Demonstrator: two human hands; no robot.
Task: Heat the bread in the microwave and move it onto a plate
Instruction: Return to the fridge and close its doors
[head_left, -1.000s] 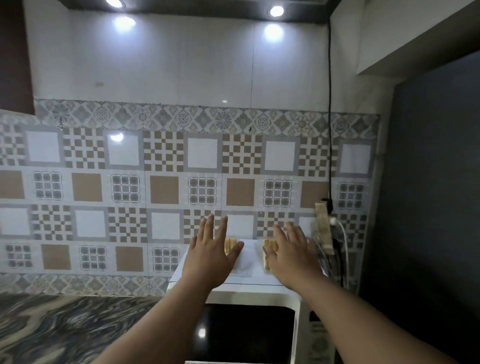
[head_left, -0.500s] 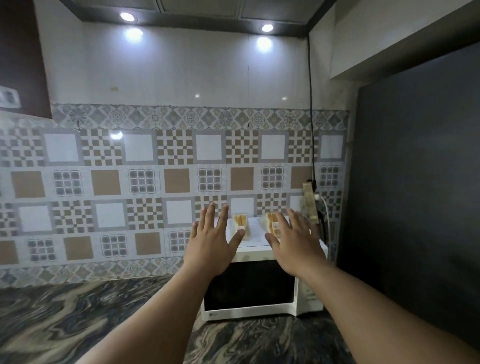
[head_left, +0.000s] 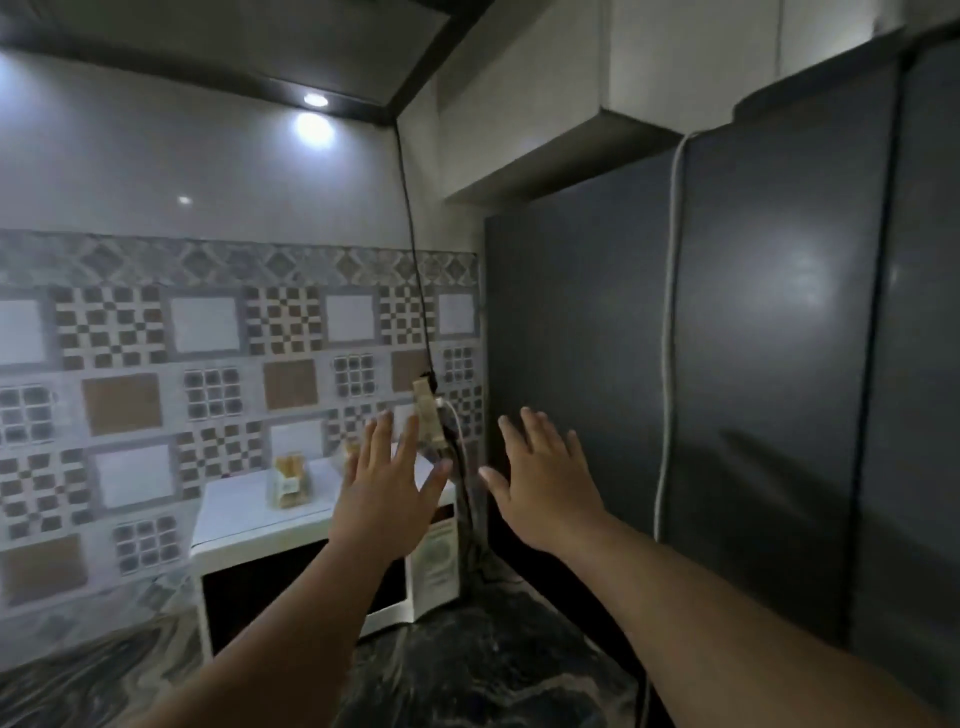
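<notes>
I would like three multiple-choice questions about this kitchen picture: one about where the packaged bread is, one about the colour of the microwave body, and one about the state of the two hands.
1. Where is the packaged bread?
A. on top of the microwave
B. on the counter
C. in the left hand

2. What colour is the microwave body?
A. red
B. white
C. blue

3. How are the hands?
A. both gripping bread
B. both in fists
C. both open, holding nothing

Answers:
1 A, the bread stands on the top of the microwave.
2 B, its casing is white around a dark door.
3 C, the left hand and right hand have spread fingers.
</notes>
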